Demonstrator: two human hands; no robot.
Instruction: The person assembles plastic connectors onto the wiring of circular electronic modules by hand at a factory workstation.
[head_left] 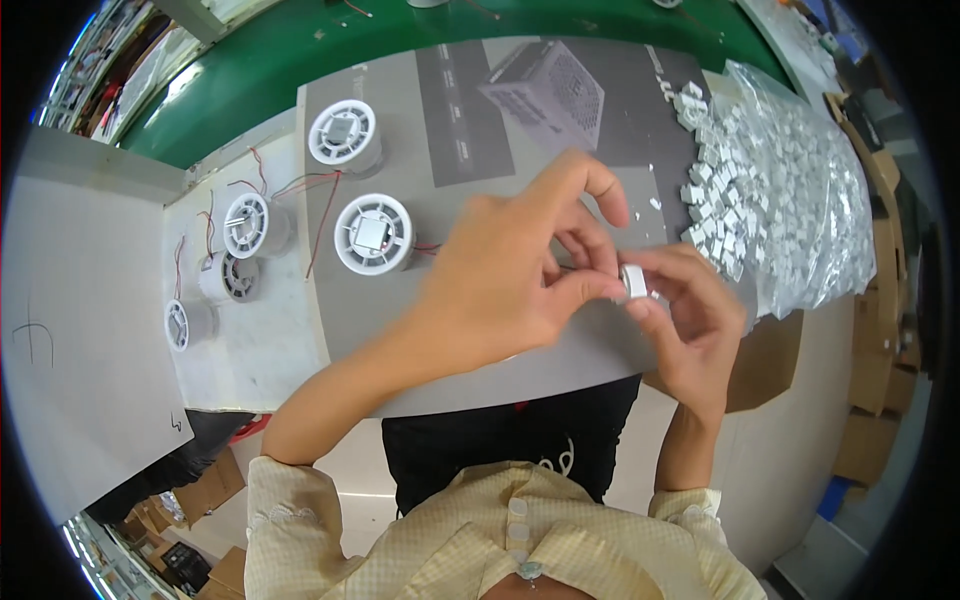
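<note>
Between the thumb and index finger of my right hand [695, 315] is a small white block-shaped connector [634, 281]. My left hand [510, 265] meets it from the left, thumb and fingertips pinched at the block's edge. A thin dark wire shows between the left fingers, though its end is hidden by the fingertips. Red wires [427, 248] run from a white round fan-like housing [374, 234] and pass behind my left hand. On top of that housing is a square pale plate. Another such housing [343, 136] stands behind it, its wires trailing over the mat.
Several more white housings [255, 224] with wires sit on the pale surface at the left. A clear plastic bag [815, 200] with a heap of small white connectors [725, 190] spills at the right. The grey printed mat [465, 120] covers the table. A cardboard box [768, 365] is below the right edge.
</note>
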